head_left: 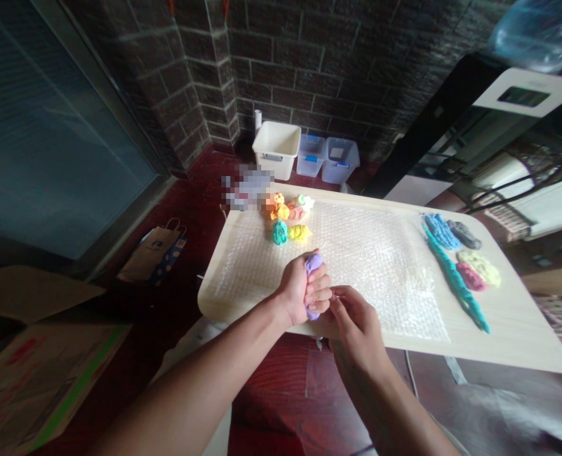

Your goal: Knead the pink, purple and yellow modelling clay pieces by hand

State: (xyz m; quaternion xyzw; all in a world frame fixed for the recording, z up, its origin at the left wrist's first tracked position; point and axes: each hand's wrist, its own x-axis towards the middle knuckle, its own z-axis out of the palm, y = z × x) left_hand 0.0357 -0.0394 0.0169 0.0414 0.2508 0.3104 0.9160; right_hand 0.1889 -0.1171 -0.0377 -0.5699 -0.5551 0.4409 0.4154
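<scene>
Purple modelling clay (313,262) is squeezed in the closed fist of my left hand (302,291), bulging out above and below the fingers. Close against that fist, my right hand (359,320) has its thumb and fingertips pinched together; whatever they may hold is too small to make out. Both hands are above the near edge of the table. Beyond them lie lumps of orange clay (279,208), teal clay (279,233), yellow clay (299,233) and pale pink and white clay (301,204) on a sheet of bubble wrap (366,253).
On the right of the table (513,329) lie a long teal clay roll (456,278), blue clay (440,231), grey clay (464,234), pale yellow clay (483,267) and dark pink clay (471,277). Behind it stand a white bin (275,142) and two clear bins. A paper bag (150,253) is left.
</scene>
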